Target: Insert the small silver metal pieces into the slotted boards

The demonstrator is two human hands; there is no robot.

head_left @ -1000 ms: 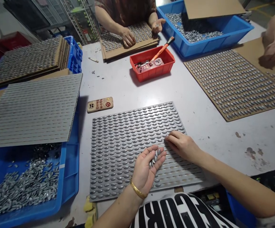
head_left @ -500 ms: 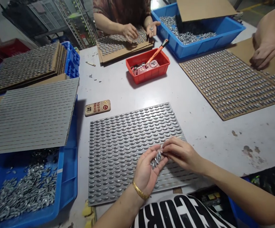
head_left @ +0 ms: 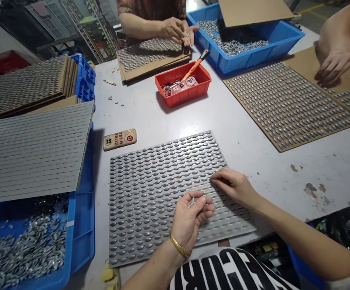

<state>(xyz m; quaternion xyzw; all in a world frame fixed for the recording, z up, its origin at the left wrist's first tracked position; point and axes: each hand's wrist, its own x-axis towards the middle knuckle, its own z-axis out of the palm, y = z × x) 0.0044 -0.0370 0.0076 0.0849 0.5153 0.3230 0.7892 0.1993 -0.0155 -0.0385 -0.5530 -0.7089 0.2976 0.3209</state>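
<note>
Left hand looks curled around a few metal pieces, right hand lies open on the dimpled grey plate; a loose grip could drop them.

Place: factory workshop, a shared piecework table
Table: long grey work table, scuffed and stained
People: co-worker across the table, another co-worker's hand at the right
Stock: blue plastic crates heaped with small metal pieces
Boards: corrugated cardboard sheets set with neat rows of those pieces, more stacked at the left
Tools: red plastic tray holding an orange-handled tool
Surroundings: wire shelving, bare floor with yellow painted lines
</note>
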